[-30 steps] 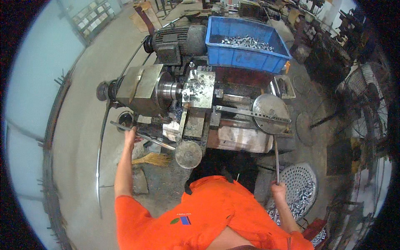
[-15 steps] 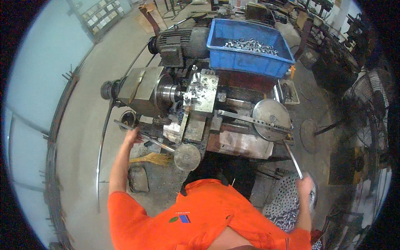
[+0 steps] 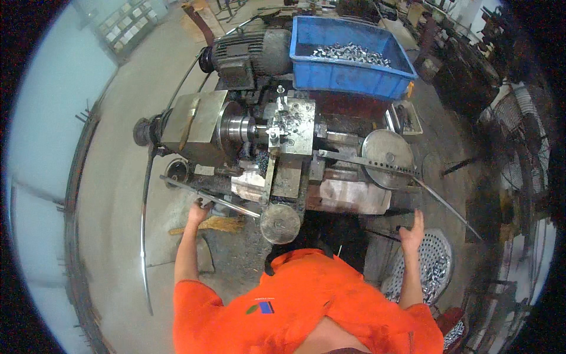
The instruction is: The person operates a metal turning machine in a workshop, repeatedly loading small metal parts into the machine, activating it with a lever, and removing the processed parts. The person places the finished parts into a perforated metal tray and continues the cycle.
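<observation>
My left hand (image 3: 199,213) is just below the left steel lever (image 3: 203,193), its fingers partly seen and apart, no longer wrapped round the rod. That lever runs to a small round disc (image 3: 280,223) at the front of the lathe. My right hand (image 3: 413,231) is open, fingers stretched upward, apart from the right lever (image 3: 448,205), which slants down to the right. This lever joins a perforated flat bar (image 3: 354,160) across a large metal disc (image 3: 388,154). Between chuck (image 3: 234,127) and tool post (image 3: 293,125) a short, shiny part shows, too small to name.
A blue bin (image 3: 354,79) of small metal pieces stands behind the lathe, beside a motor (image 3: 250,54). A perforated basket (image 3: 439,245) with more pieces is below my right hand. A straw broom (image 3: 218,224) lies on the floor at left. A long rod (image 3: 143,236) extends there too.
Both hands have come off the levers. The right lever has swung outward to the right. The tool post and small disc have shifted right, away from the chuck. The view has moved slightly.
</observation>
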The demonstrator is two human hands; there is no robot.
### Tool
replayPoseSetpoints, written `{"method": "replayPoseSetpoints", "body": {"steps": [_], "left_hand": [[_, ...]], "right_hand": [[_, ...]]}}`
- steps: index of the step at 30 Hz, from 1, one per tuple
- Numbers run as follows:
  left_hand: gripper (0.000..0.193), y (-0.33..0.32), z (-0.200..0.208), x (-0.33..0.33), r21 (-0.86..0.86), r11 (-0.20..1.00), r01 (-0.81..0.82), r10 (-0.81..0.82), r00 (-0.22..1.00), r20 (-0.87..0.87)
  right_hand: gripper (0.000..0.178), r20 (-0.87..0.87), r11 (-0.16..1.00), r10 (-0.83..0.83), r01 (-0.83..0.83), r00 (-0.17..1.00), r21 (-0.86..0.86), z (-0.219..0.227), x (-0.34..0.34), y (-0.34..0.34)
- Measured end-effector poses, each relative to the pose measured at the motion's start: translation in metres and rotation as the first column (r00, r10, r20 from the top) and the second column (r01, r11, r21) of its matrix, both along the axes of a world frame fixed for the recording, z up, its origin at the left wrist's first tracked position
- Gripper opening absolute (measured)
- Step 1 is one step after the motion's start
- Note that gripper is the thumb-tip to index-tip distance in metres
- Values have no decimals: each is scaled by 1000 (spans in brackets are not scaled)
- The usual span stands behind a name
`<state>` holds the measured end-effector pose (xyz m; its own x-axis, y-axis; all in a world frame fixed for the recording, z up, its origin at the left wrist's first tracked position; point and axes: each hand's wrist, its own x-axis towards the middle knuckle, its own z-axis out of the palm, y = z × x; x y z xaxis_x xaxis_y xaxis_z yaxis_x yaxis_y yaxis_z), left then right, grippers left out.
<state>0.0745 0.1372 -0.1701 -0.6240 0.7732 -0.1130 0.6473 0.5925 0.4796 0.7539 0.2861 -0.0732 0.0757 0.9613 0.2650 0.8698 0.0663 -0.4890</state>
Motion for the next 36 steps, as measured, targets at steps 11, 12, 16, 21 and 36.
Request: {"method": "replayPoseSetpoints", "body": {"steps": [11, 12, 16, 21, 36], "left_hand": [[36, 29, -83, 67, -127, 989, -80, 33, 940, -339], [37, 23, -85, 66, -116, 986, -118, 80, 953, -292], [41, 13, -32, 35, -452, 879, 151, -301, 912, -279], [41, 9, -25, 46, -380, 922, 75, -165, 963, -211], [30, -111, 225, -46, 175, 942, -288, 337, 792, -510]], "right_hand": [[27, -110, 990, 140, -141, 984, -6, 1, -23, -12], [27, -104, 989, 142, -144, 984, -17, 0, -22, -12], [25, -111, 983, 137, -149, 984, -110, 24, -31, 0], [24, -153, 965, 243, -256, 958, -65, 87, -84, 45], [25, 147, 569, 822, -798, 550, -197, 144, -411, 134]]}}
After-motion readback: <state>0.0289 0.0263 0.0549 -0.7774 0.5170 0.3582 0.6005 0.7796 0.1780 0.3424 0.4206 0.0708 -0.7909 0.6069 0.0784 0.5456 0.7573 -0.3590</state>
